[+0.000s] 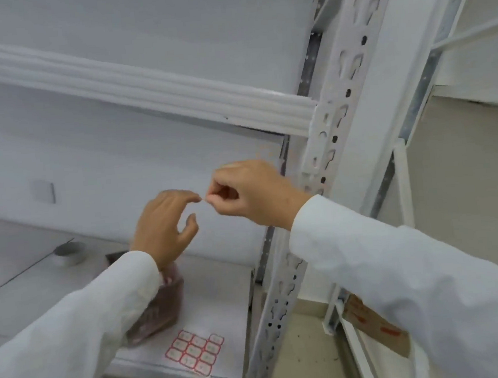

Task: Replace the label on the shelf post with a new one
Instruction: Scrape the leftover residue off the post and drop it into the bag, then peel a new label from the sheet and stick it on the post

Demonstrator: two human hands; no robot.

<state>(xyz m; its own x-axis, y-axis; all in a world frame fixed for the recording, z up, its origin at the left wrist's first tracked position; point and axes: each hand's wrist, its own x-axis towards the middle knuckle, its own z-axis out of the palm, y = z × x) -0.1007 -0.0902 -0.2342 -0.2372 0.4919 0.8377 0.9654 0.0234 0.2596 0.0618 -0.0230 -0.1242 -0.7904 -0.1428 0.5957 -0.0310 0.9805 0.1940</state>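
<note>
Right hand pinches a tiny scrap of label just off the left forefinger, beside the shelf post.

The right hand [251,191] has thumb and forefinger closed on a small pale scrap [205,199], too small and blurred to say whether it is the old label or a fresh one. At its 9 o'clock the left hand [164,225] is curled loosely, gripping nothing, its forefinger tip just touching or nearly touching the scrap. The white perforated steel shelf post [334,116] rises at 3 o'clock of the pinch, its long axis running from 7 to 1 o'clock; the right hand is the nearer, so I judge it will do the sticking. At 6 o'clock, on the smooth white shelf board [220,295], lies a sheet of red-bordered rectangular paper labels [195,355], beside a crinkled reddish translucent plastic bag [159,312].
</note>
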